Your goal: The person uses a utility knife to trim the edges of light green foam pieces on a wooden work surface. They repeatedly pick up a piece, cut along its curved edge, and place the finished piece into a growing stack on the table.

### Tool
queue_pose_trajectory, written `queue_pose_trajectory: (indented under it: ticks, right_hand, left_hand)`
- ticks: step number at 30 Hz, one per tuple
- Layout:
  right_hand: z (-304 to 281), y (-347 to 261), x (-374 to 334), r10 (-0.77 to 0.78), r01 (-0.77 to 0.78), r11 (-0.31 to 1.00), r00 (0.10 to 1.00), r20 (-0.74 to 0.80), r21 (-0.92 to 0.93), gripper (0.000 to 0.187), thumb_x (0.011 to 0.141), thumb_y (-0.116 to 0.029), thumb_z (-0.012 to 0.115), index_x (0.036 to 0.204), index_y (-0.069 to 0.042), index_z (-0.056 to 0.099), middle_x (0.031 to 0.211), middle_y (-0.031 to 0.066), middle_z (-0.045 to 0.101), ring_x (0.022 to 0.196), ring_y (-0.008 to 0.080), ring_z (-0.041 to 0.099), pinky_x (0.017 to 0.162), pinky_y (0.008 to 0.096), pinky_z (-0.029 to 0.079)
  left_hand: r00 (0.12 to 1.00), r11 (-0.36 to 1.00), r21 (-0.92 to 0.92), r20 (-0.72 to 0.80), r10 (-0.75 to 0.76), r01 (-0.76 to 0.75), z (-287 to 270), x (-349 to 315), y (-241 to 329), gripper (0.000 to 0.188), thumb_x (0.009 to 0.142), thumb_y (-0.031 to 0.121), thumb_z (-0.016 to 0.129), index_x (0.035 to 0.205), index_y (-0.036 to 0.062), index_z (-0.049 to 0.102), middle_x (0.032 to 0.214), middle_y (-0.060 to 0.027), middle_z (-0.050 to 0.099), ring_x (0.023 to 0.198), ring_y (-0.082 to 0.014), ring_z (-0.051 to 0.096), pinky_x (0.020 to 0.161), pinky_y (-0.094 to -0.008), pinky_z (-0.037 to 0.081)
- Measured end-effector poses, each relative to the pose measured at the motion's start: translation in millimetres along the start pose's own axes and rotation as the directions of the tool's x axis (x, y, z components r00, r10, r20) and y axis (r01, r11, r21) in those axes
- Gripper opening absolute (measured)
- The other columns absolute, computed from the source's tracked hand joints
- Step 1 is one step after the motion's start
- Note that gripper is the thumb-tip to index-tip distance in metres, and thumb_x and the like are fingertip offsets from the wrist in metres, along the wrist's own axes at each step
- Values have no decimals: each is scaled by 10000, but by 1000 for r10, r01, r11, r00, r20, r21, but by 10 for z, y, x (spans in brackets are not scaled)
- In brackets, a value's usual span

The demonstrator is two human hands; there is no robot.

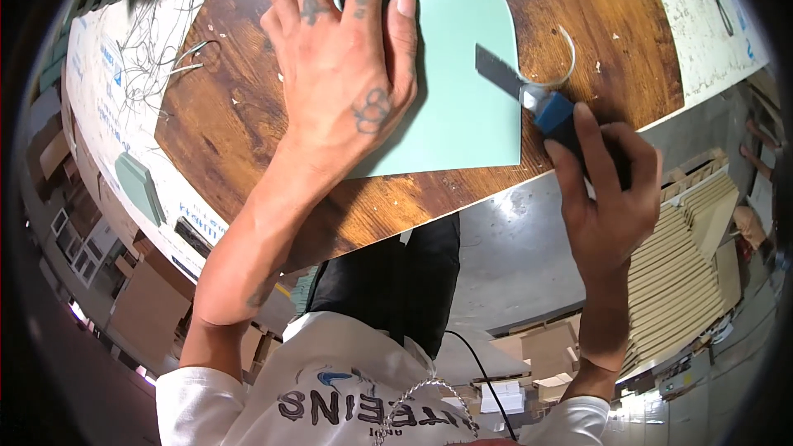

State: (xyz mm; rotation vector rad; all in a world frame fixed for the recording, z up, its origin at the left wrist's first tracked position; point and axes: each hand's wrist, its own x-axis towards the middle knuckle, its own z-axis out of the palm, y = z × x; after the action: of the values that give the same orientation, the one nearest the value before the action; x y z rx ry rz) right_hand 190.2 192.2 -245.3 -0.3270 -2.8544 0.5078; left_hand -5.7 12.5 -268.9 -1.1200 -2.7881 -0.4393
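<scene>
While your left hand (343,66) lies over the left side of the pale green panel (462,116), your right hand (615,190) is just beyond the panel's right edge, lower in view. The panel lies flat on the brown wood-grain board (611,8), between your 2 hands. Your left thumb sits apart from the fingers; since the fingertips run up to the upper rim of the view, you cannot tell from here whether they press or grasp anything. Your right hand is closed around a dark-handled tool (557,118) with a blue collar, your index finger stretched along it, its bright tip at the panel's right edge. A grey strip crosses onto the panel in line with the tool; whether it is blade or shadow, you cannot tell.

The panel is smooth and plain, with an arched outline at the upper right, a straight right side and a nearly straight lower edge. A thin pale curl (572,54) bends away beside the tool tip.

Your white shirt (355,380) carries large dark lettering and a blue mark, and the white sheeting (107,99) at the left has blue print. Near it are tangled pale strands (153,41) and small green pieces (139,186).
</scene>
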Motion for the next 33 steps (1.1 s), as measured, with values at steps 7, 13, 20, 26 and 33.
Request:
queue_pose_trajectory:
  ticks: [7,13,20,26,33]
  right_hand:
    - [238,244,682,-162,179,974,979,-125,140,394,808,-111,838,1190,-128,743,912,47,613,791,175,600,664,293,510]
    - [131,235,471,-155,166,974,985,-78,156,448,787,-176,855,1219,-179,735,931,66,613,786,215,592,637,330,516]
    - [31,-80,64,38,-35,998,998,50,-49,428,776,-211,870,1176,-131,739,992,64,621,816,244,568,652,348,507]
    - [68,-58,193,-1,2,1000,1000,9,-28,416,798,-240,857,1175,-111,736,1020,59,635,834,247,572,664,352,505]
    - [48,63,515,-74,73,997,995,65,17,445,774,-191,864,1192,-126,730,1015,64,643,817,253,585,674,352,510]
  left_hand:
    - [1000,998,-58,12,0,0,-5,14,-47,509,970,222,565,1400,-33,470,1284,-263,499,1196,-399,484,1025,-515,371]
    - [908,872,-337,97,408,-356,-75,314,-372,524,981,270,559,1398,-33,468,1287,-257,509,1203,-397,489,1041,-514,373]
    - [975,976,-118,-104,-195,182,-8,-219,-8,749,884,219,715,1418,-135,326,1323,-323,398,1226,-448,412,1017,-597,296]
    - [977,981,-89,-114,-181,171,-14,-335,36,654,881,177,711,1405,-82,419,1364,-301,407,1212,-444,426,1011,-556,338]
    - [981,981,-97,-83,-176,168,-42,-362,26,589,883,173,703,1365,-76,475,1374,-317,403,1194,-454,435,995,-557,357]
